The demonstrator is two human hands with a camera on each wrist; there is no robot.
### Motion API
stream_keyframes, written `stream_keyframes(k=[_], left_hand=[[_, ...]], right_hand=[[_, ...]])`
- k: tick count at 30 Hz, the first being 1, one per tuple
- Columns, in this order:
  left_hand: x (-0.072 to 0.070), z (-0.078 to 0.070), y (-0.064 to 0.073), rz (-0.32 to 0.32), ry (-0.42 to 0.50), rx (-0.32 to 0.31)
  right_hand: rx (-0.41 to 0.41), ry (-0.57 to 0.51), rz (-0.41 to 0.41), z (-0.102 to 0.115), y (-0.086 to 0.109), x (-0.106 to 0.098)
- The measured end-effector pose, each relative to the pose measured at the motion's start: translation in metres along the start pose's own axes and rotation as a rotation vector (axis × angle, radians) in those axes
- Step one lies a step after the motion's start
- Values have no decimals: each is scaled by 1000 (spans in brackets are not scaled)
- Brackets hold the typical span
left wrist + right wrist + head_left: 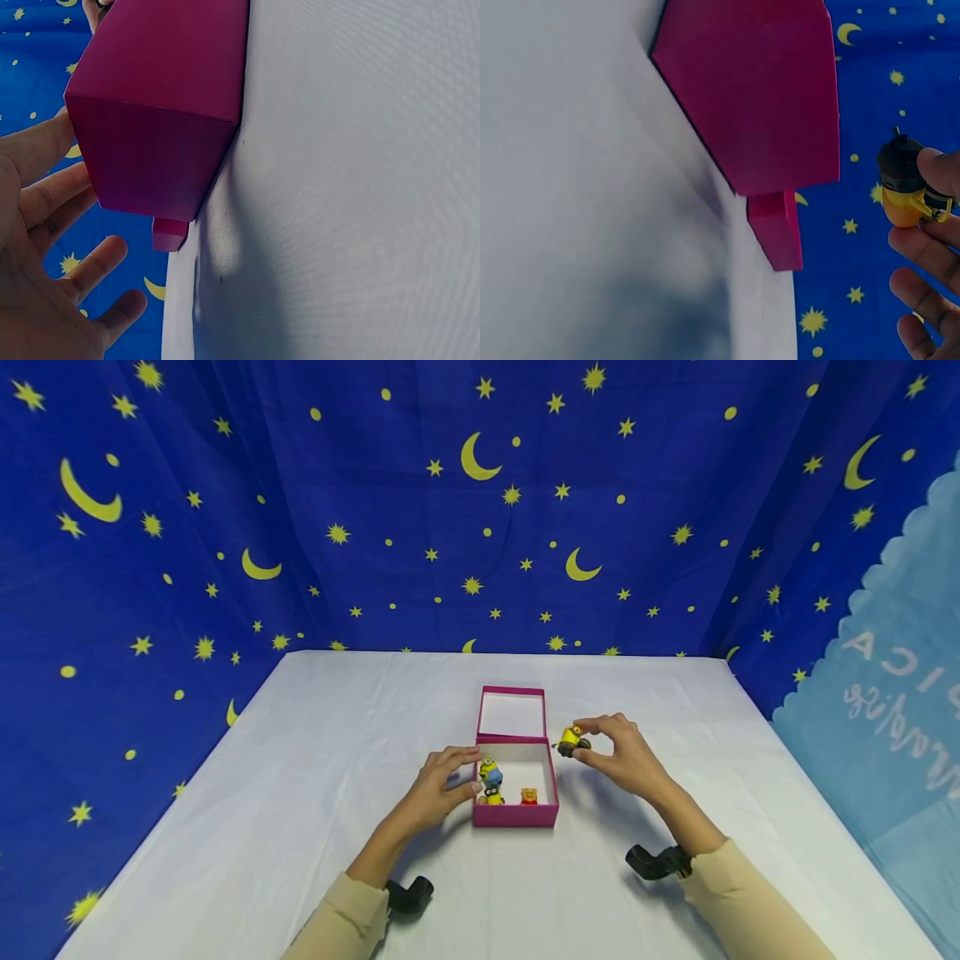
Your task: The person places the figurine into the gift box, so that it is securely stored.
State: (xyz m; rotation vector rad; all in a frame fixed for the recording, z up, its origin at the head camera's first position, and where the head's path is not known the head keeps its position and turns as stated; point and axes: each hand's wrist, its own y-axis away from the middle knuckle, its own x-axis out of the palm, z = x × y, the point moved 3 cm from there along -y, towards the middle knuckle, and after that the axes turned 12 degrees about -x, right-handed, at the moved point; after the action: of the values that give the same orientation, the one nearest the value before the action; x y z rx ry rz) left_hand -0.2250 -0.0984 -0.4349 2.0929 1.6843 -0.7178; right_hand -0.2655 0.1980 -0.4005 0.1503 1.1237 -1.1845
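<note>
A magenta box (516,816) with a white inside stands on the table, its lid (512,688) lying behind it. My left hand (438,783) touches the left edge of the box with fingers mostly straight and spread; the left wrist view shows its fingertips against the box wall (150,154). To the right of the box, my right hand (626,756) pinches a yellow and black Minion figure (572,740) between thumb and fingers, above the table. Inside the box are a Minion figure in blue (491,773), a yellow and black figure (492,796) and a small bear figure in red (529,796).
White cloth covers the table (300,793). Dark blue curtains (420,510) with yellow moons and stars surround it at the back and sides. A light blue lettered panel (892,677) hangs at the right. Black wrist mounts (411,897) sit on both forearms.
</note>
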Motion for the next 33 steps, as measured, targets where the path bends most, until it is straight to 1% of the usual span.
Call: stream_keyframes(k=[7, 10, 14, 20, 28, 33], left_hand=[[0, 0, 0, 4, -1, 19], [0, 0, 0, -6, 0, 31], [-1, -1, 1, -17, 1, 41], [-1, -1, 1, -12, 6, 33], [-1, 0, 0, 2, 0, 23], [-1, 1, 0, 1, -6, 16]], right_hand=[[-19, -8, 17, 10, -6, 6], [-29, -15, 15, 14, -8, 9], [-23, -22, 18, 18, -12, 14], [-11, -34, 31, 25, -18, 21], [-35, -42, 45, 32, -24, 27], [2, -44, 65, 33, -26, 32]])
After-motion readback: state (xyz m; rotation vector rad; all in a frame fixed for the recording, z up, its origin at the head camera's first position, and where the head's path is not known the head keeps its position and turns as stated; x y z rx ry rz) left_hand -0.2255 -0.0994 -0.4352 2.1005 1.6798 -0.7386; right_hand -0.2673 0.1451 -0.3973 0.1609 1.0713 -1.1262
